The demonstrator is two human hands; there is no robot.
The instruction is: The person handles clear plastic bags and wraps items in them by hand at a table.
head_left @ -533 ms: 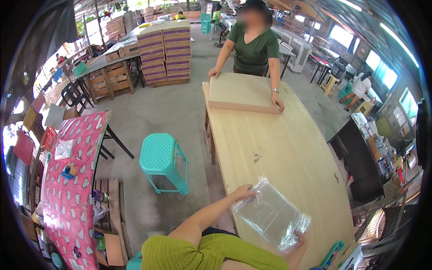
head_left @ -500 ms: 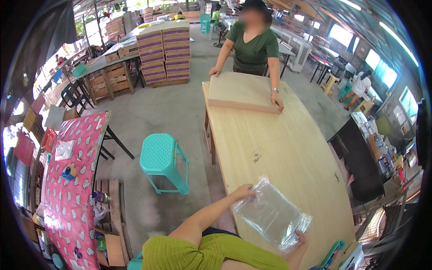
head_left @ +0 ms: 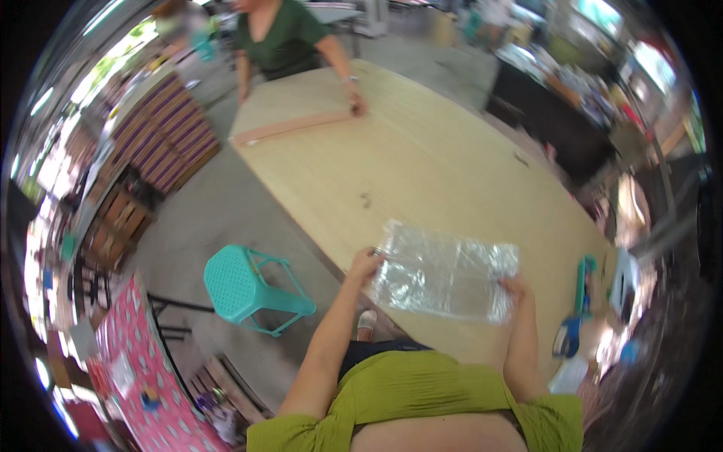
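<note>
Stretched between my two hands is a clear plastic sheet or bag [head_left: 444, 273], shiny and creased, above the near end of the pale wooden table [head_left: 422, 173]. My left hand [head_left: 366, 266] grips its left edge, fingers closed. At the opposite edge, my right hand [head_left: 517, 290] pinches the plastic. Across the table, a person in a green shirt [head_left: 282, 38] has a hand on a large flat tan board or box [head_left: 297, 105] lying at the far end.
Left of the table stands a turquoise plastic stool [head_left: 239, 282]. Further left is a table with a pink patterned cover [head_left: 143, 354]. Stacked boxes [head_left: 169, 132] rise at the far left. A tape dispenser [head_left: 566, 337] and a green tray [head_left: 586, 282] sit near the right edge.
My view has turned, so the table appears slanted. The plastic, tilted before, is now held more level and spread between my hands. Both hands keep their grip.
</note>
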